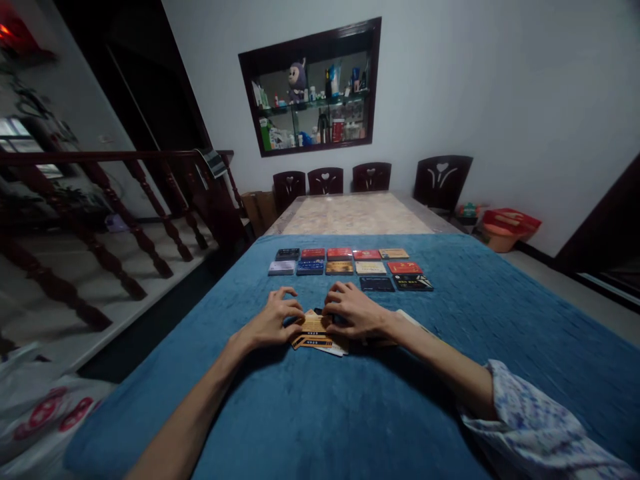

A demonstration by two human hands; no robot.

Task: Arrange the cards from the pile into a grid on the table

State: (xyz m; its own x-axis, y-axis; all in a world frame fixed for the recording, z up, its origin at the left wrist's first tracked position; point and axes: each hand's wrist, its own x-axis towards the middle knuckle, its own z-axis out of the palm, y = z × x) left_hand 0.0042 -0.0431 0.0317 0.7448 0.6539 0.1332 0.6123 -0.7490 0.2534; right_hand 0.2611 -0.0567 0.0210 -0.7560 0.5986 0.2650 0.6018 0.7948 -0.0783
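My left hand [274,320] and my right hand [353,311] rest side by side on a loose pile of cards [315,335] lying on the blue cloth [480,313]. Both hands have their fingers curled down onto the pile, pressing or pinching cards. A tan card with dark stripes shows between the hands. Beyond the hands, several cards [350,268] lie face up in neat rows: dark, red, blue, tan and white ones.
The blue cloth covers the near half of a long table; its far half [350,213] is bare marble-like top. Dark chairs [371,176] stand at the far end and right. A wooden stair railing [120,200] runs on the left. A red basin [507,223] sits on the floor.
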